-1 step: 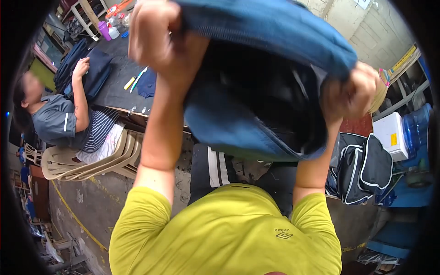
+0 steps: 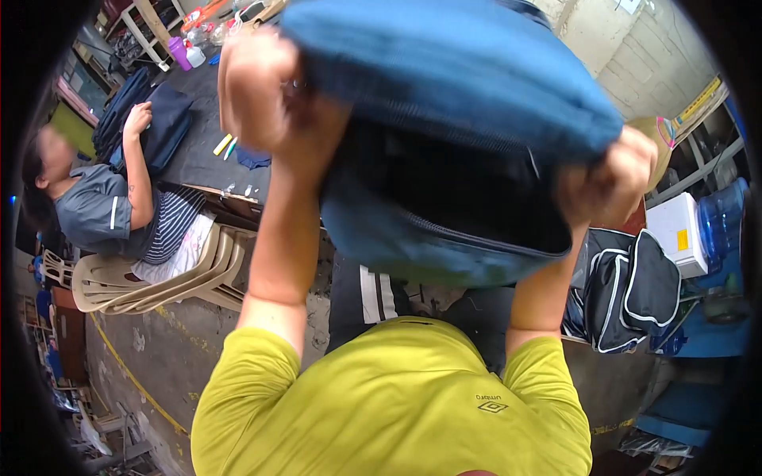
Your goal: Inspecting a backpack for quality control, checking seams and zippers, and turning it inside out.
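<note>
A blue fabric bag [image 2: 444, 71], slightly blurred, hangs in the air before my chest. Its zippered mouth gapes toward me, and the black inside shows. At the bag's left edge my left hand [image 2: 258, 95] is closed on the cloth beside the opening. My right hand [image 2: 615, 174] grips the opposite corner, with its fingertips partly hidden and smeared by motion. The lower panel of the bag sags between my forearms, above my dark trousers [image 2: 349, 293] with white stripes.
On the left a co-worker [image 2: 99, 198] sits on stacked beige chairs [image 2: 151, 270], one hand on a dark bag [image 2: 167, 123]. A dark table [image 2: 202, 155] holds pens and a purple bottle [image 2: 178, 53]. To the right lie black bags with white piping [image 2: 627, 297], near a white box [image 2: 676, 238].
The bag's upper panel has tilted down toward me, and its opening looks narrower. Both hands keep their hold, the left having shifted slightly left.
</note>
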The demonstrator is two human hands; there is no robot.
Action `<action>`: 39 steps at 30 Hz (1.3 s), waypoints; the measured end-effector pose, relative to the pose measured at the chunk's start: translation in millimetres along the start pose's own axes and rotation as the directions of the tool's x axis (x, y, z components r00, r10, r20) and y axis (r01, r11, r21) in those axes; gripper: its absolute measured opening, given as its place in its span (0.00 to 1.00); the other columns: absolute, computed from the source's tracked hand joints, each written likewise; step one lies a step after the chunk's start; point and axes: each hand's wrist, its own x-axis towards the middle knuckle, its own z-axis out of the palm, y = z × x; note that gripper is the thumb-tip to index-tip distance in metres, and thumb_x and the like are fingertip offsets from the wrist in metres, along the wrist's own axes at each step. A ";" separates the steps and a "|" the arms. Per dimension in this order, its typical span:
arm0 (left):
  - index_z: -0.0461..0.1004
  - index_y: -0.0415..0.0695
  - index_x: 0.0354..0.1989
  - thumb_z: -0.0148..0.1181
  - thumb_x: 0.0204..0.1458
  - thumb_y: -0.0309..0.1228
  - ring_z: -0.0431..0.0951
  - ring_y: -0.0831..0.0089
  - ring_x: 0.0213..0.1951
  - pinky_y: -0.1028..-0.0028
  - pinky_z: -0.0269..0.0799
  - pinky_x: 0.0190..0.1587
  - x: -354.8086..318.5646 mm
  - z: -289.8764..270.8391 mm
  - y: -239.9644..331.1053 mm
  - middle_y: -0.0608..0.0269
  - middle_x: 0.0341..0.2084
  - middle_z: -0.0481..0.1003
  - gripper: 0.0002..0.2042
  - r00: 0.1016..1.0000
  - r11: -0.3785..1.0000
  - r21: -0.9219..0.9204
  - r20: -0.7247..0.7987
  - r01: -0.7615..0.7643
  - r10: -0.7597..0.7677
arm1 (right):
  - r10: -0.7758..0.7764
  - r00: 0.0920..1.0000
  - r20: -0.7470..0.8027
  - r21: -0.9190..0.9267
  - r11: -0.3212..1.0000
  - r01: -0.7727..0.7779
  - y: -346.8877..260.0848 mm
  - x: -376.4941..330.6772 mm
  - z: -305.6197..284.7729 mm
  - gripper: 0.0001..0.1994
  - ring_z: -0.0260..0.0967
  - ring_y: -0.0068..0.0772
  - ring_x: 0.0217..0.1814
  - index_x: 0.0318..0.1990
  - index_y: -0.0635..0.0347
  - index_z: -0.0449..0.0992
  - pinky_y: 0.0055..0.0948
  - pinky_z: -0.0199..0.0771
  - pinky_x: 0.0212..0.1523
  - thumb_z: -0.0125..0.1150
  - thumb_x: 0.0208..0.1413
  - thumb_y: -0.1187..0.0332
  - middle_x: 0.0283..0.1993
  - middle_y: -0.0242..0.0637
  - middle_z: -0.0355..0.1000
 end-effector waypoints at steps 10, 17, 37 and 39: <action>0.64 0.38 0.79 0.56 0.74 0.39 0.73 0.59 0.73 0.58 0.66 0.77 -179.1 -128.5 175.1 0.49 0.73 0.72 0.30 -0.478 -0.694 -0.052 0.688 0.718 -0.546 | 0.565 0.542 0.622 -0.155 0.767 -0.622 -113.3 -168.8 -109.9 0.14 0.62 0.50 0.28 0.23 0.55 0.63 0.45 0.60 0.29 0.67 0.33 0.75 0.24 0.40 0.59; 0.67 0.45 0.78 0.54 0.76 0.41 0.76 0.61 0.70 0.59 0.70 0.75 -282.9 -92.5 161.3 0.55 0.72 0.74 0.26 -0.265 -0.469 0.005 0.830 0.883 -0.490 | 0.374 0.691 0.619 0.045 0.861 -0.506 -118.7 -115.8 -79.0 0.14 0.64 0.46 0.30 0.23 0.56 0.66 0.39 0.60 0.31 0.69 0.31 0.75 0.26 0.38 0.61; 0.53 0.47 0.85 0.56 0.75 0.48 0.65 0.55 0.79 0.48 0.65 0.79 -170.3 -162.0 215.5 0.51 0.81 0.61 0.36 -0.726 -0.987 0.056 0.684 0.150 -0.071 | 0.445 -0.316 0.838 0.418 -0.895 -0.152 -98.8 -128.7 -143.6 0.30 0.68 0.54 0.79 0.73 0.61 0.74 0.59 0.63 0.81 0.42 0.76 0.52 0.77 0.46 0.72; 0.54 0.46 0.85 0.60 0.73 0.44 0.66 0.54 0.78 0.47 0.65 0.79 -167.2 -178.4 214.0 0.50 0.80 0.63 0.37 -0.724 -0.914 0.214 0.681 0.344 -0.113 | 0.477 -0.424 0.770 0.439 -0.878 -0.192 -102.3 -118.2 -146.1 0.32 0.68 0.53 0.79 0.74 0.59 0.73 0.57 0.63 0.82 0.36 0.80 0.46 0.77 0.45 0.72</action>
